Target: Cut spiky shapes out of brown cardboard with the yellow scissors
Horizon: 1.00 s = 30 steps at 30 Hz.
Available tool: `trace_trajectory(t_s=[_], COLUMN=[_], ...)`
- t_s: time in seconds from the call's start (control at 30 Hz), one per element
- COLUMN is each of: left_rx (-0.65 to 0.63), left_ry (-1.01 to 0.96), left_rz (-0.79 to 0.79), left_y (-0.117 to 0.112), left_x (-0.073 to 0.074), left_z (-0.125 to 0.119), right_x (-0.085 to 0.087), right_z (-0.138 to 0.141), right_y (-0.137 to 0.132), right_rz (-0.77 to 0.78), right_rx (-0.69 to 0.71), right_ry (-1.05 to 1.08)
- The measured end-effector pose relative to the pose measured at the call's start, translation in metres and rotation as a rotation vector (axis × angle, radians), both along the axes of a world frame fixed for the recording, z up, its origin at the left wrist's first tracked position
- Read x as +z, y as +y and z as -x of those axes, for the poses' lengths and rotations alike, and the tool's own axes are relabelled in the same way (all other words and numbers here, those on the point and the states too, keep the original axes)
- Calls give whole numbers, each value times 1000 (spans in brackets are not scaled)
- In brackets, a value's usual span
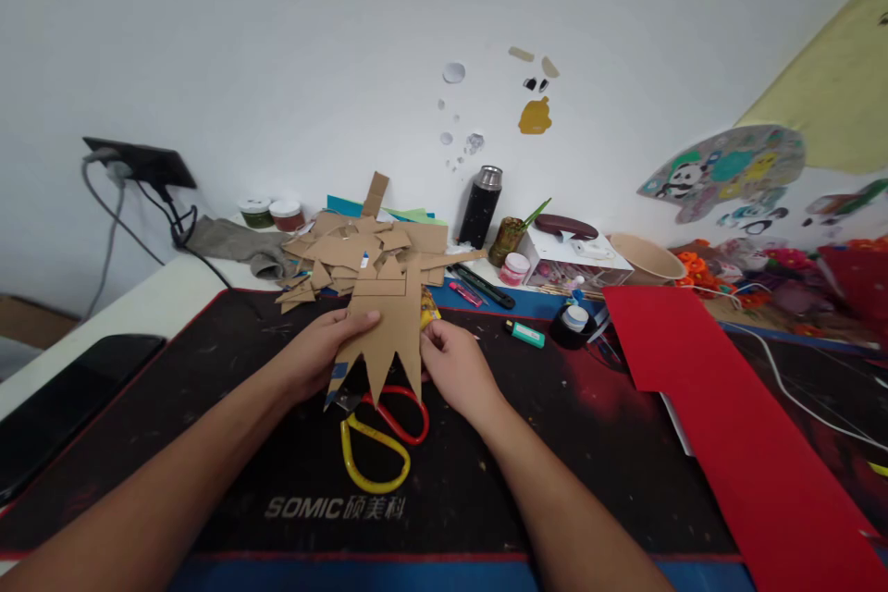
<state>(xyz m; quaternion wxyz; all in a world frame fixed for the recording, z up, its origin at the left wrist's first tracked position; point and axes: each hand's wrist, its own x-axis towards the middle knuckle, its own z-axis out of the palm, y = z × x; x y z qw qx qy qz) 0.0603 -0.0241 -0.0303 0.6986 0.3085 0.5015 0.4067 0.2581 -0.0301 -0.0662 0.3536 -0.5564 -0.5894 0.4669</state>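
A brown cardboard piece (380, 333) with a jagged, pointed lower edge and drawn lines near its top is held up over the desk mat. My left hand (329, 342) grips its left side, thumb flat on the front and the other fingers behind. At the right edge my right hand (450, 361) is closed, fingertips against the cardboard and partly hidden by it. Something yellow (429, 307) shows behind that edge, too covered to name. Beneath the points lie scissors (378, 449) with one red and one yellow handle, their blades mostly hidden.
Cardboard scraps (347, 250) are heaped behind the held piece. A black utility knife (484, 285), a pink pen-like item (464, 294) and a green-and-white stick (525, 334) lie right of it. A black bottle (480, 208) stands behind. Red sheet (700, 407) covers the right; a phone (69, 407) lies left.
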Motion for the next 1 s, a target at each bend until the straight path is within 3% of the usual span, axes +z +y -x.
trace_trajectory(t_s=[0.2, 0.37, 0.5, 0.77, 1.0], left_rx=[90, 121, 105, 90, 72], left_ry=[-70, -140, -171, -218, -205], left_rz=[-12, -52, -82, -83, -136], left_y=[-1, -4, -6, -8, -11], left_x=[-2, -7, -9, -9, -9], left_z=[-7, -16, -19, -19, -21], right_x=[0, -4, -6, -8, -2], right_z=[-1, 1, 3, 11, 13], right_y=[0, 4, 4, 0, -1], right_rz=[-226, -277, -229, 30, 54], right_rx=[-94, -150, -164, -174, -183], right_ry=[-96, 58, 222, 616, 668])
